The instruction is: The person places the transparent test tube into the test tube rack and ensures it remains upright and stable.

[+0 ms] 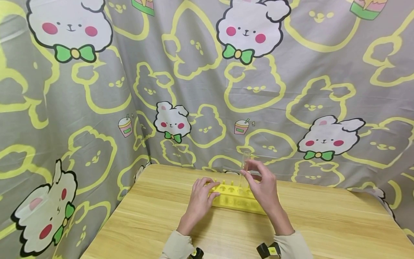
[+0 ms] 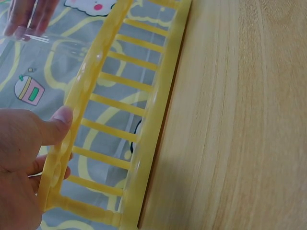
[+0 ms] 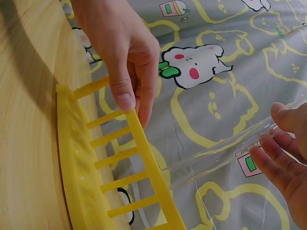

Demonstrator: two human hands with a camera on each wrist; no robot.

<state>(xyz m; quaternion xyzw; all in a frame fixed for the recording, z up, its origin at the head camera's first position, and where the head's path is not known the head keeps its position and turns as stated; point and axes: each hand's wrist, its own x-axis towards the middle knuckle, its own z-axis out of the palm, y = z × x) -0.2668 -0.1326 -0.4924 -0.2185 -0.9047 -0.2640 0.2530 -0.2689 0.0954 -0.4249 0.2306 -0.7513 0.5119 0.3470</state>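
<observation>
A yellow test tube rack [image 1: 239,204] stands on the table, with a row of round holes along its top and short pegs behind them. My left hand [image 1: 200,198] grips its left end; in the left wrist view the thumb [image 2: 61,120] lies on the top bar and fingers curl beneath. My right hand [image 1: 263,185] pinches a clear test tube [image 3: 216,155] between thumb and fingers, above the rack's middle. The tube stands nearly upright, its lower end at the rack's top. Whether that end sits inside a hole, I cannot tell.
The rack rests on a wood-grain table [image 1: 155,216]. Close behind the table's far edge hangs a grey curtain [image 1: 200,90] with yellow outlines and white rabbit faces. Black wrist devices [image 1: 268,250] show near both sleeves.
</observation>
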